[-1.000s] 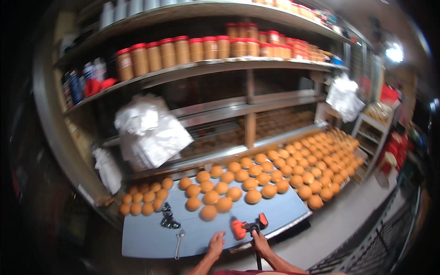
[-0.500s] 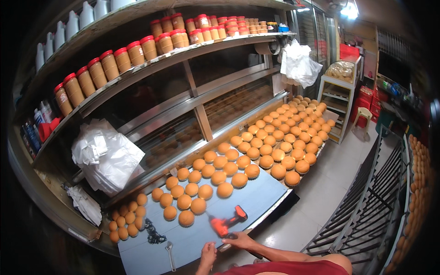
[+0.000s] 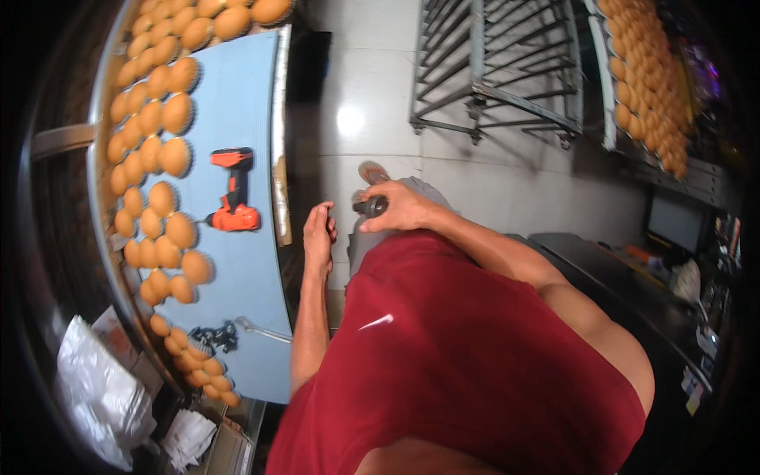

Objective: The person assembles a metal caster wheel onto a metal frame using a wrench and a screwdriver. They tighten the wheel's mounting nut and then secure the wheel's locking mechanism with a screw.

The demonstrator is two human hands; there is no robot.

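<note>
Looking straight down over a red shirt, both forearms come out from under the chest. Right hand is closed around a small dark cylindrical object, possibly a tool part or battery; its exact kind cannot be told. Only the stub end shows past the fingers, pointing toward the left hand. The object sits over grey trousers and the tiled floor, off the table altogether.

Left hand is empty, fingers loosely extended and slightly curled, palm turned inward, holding nothing. It hangs just beside the table's near long edge and is not touching the object; a narrow gap separates the two hands.

Key relation: the dark object's long axis runs roughly hand to hand, so its free end faces the left hand, which is the nearer free hand. The left hand is also the one nearer the table.

On the blue table: an orange-and-black cordless drill lies flat near the middle, long axis parallel to the near edge. Toward the table's end nearest the body, a metal wrench and a black tangle of small parts. Round orange-brown buns are ranked along the far edge.

Farther off: a metal rack on castors and a tray of more buns.
</note>
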